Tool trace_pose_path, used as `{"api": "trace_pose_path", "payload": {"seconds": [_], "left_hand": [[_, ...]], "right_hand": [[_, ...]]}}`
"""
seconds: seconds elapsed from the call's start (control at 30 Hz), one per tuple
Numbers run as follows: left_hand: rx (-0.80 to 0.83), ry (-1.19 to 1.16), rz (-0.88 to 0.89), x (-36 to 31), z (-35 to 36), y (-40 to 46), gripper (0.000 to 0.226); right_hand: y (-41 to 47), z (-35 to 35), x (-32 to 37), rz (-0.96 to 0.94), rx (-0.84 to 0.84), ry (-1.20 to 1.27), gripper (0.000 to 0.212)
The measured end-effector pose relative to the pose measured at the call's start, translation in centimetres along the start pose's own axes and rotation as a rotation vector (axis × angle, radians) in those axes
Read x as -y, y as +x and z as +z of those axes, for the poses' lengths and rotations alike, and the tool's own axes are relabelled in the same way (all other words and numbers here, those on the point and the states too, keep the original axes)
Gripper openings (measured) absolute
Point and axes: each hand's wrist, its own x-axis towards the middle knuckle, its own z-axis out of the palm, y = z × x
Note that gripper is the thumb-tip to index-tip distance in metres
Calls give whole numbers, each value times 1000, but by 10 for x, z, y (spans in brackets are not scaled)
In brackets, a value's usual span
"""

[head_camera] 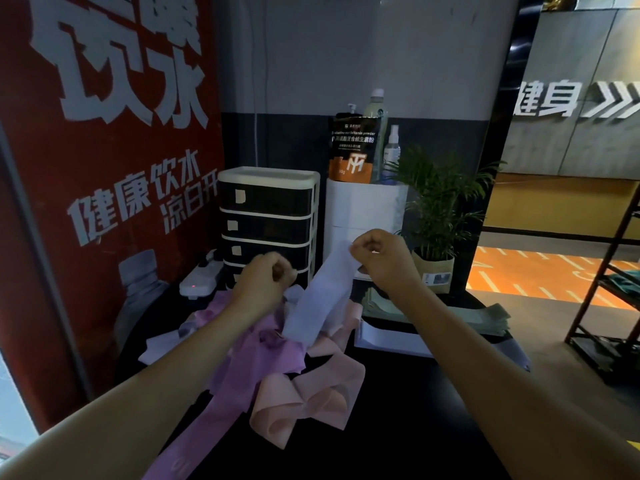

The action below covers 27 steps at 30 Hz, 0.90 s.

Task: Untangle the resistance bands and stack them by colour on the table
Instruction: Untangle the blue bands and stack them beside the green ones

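A tangle of flat resistance bands lies on the dark table (398, 427). My right hand (379, 254) pinches the top of a pale lavender band (318, 299) and holds it up above the pile. My left hand (266, 277) is curled in a fist at the band's other edge, its grip partly hidden. Purple bands (249, 362) sprawl under my left forearm and trail toward the near edge. Peach-pink bands (308, 400) lie folded in front of the pile. A flat stack of green bands (485, 318) rests at the right.
A black-and-white drawer unit (266, 220) stands behind the pile, a white power strip (201, 275) to its left. A white box carries a pouch and bottles; a potted plant (436, 216) stands beside it. White paper (391, 337) lies mid-table. A metal shelf (609, 289) stands right.
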Motion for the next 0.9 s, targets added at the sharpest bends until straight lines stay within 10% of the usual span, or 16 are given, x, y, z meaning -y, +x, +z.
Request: {"api": "trace_pose_path", "payload": {"seconds": [0.27,0.9], "left_hand": [[271,-452,160,-58,-10,-3,26],[232,-835,38,-112,14,22,17]], "right_hand": [[6,-1,43,97,66,368,20],[-1,-46,-1,34,147,183,26]]}}
